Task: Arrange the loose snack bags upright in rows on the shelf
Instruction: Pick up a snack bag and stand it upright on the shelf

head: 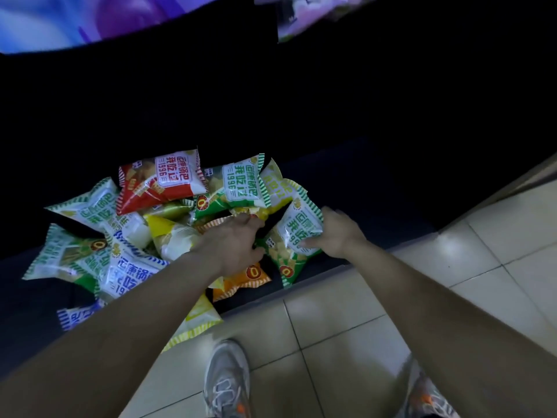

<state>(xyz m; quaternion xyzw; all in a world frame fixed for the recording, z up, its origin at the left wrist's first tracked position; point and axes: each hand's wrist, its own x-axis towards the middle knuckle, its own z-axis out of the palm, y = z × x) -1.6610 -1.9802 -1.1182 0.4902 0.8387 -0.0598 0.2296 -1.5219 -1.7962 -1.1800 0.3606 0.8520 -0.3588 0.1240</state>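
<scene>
My right hand [337,233] grips a green bag [294,241] by its right edge, thumb on the front and fingers behind. The bag stands tilted near the front lip of the dark shelf [346,188]. My left hand [236,238] is just beside it, fingers curled down into the pile [120,236] of loose bags; I cannot tell whether they hold one. A red bag [159,179] lies flat at the back. Below are pale floor tiles [346,327] and my grey shoes [227,384].
</scene>
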